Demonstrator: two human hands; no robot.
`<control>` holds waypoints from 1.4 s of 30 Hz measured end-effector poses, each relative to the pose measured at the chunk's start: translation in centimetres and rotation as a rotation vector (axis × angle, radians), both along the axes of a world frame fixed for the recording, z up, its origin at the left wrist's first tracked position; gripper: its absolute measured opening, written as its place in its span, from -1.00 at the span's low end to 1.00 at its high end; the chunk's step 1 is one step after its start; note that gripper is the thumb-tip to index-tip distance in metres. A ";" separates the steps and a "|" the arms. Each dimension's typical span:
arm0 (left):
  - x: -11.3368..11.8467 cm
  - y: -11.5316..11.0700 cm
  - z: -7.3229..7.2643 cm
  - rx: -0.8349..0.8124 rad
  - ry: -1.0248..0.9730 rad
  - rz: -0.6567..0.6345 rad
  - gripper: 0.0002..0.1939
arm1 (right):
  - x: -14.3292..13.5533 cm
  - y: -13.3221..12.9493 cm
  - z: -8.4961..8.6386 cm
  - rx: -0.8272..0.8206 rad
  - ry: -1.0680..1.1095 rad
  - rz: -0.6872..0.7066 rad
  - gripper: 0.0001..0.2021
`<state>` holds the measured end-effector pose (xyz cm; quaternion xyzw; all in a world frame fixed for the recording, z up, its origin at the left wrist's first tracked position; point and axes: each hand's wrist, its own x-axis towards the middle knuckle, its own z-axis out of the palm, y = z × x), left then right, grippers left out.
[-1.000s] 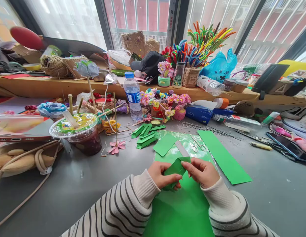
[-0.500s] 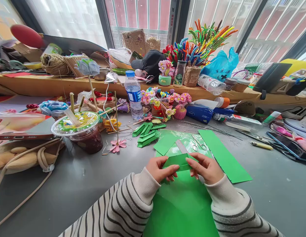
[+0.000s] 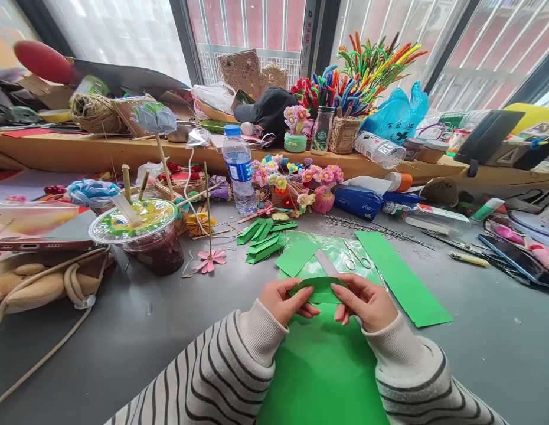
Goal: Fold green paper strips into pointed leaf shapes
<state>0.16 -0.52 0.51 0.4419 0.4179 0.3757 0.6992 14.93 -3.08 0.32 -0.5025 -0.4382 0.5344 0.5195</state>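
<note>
A small folded piece of green paper [image 3: 321,290] is stretched between my two hands, its upper edge slightly bowed. My left hand [image 3: 281,300] pinches its left end, thumb on top. At the right end, my right hand [image 3: 367,300] grips it the same way. Below them lies a large green sheet [image 3: 325,366]. Just beyond my hands are a ruler [image 3: 326,261], a pair of scissors [image 3: 356,257] and a green paper square [image 3: 296,255]. Several folded green paper pieces [image 3: 265,243] are piled further left, and a long green strip [image 3: 402,277] slants away on the right.
A lidded drink cup [image 3: 153,254] and a pink paper flower [image 3: 211,261] stand on the left. Behind are a water bottle [image 3: 239,171], crocheted flowers [image 3: 296,180] and a blue tissue pack [image 3: 356,202]. A phone [image 3: 520,260] lies at right, and a crowded wooden ledge [image 3: 203,154] runs behind.
The folded green paper has tipped and its upper edge now bows. My right hand has shifted slightly left, toward my left hand. Both hands keep their hold.
</note>
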 end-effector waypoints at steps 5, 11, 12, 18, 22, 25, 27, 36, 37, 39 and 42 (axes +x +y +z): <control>-0.1 0.0 0.0 0.013 0.033 -0.054 -0.71 | 0.0 0.0 0.2 -0.014 -0.003 0.004 -0.73; -0.1 -0.1 -0.1 0.029 -0.006 -0.108 -0.69 | -0.2 -0.1 0.1 0.004 0.028 0.010 -0.74; -0.1 -0.1 -0.2 0.034 -0.018 -0.112 -0.68 | -0.3 -0.2 0.1 0.005 0.039 0.008 -0.75; -0.1 0.1 -0.5 0.047 -0.044 -0.106 -0.66 | -0.4 -0.2 0.1 -0.008 0.083 0.008 -0.81; -0.1 0.2 -0.1 -0.012 -0.019 -0.097 -0.63 | -0.4 -0.3 0.1 -0.011 0.056 0.014 -0.82; 0.0 0.3 0.1 -0.058 0.015 -0.083 -0.59 | -0.4 -0.3 0.1 0.009 0.030 0.024 -0.82; -0.1 0.3 0.2 -0.077 0.022 -0.075 -0.59 | -0.4 -0.4 0.1 0.029 0.027 0.041 -0.83; -0.3 0.3 -0.2 -0.023 -0.060 -0.089 -0.62 | -0.2 -0.3 0.2 0.078 0.004 0.048 -0.86; -0.3 0.3 -0.3 -0.015 -0.063 -0.089 -0.63 | -0.2 -0.2 0.2 0.074 0.008 0.041 -0.86; -0.3 0.3 -0.3 0.003 -0.063 -0.087 -0.66 | -0.2 -0.2 0.2 0.057 0.021 0.031 -0.84; -0.2 0.1 -0.5 0.053 -0.060 -0.095 -0.68 | -0.1 -0.2 0.1 0.043 0.017 0.016 -0.82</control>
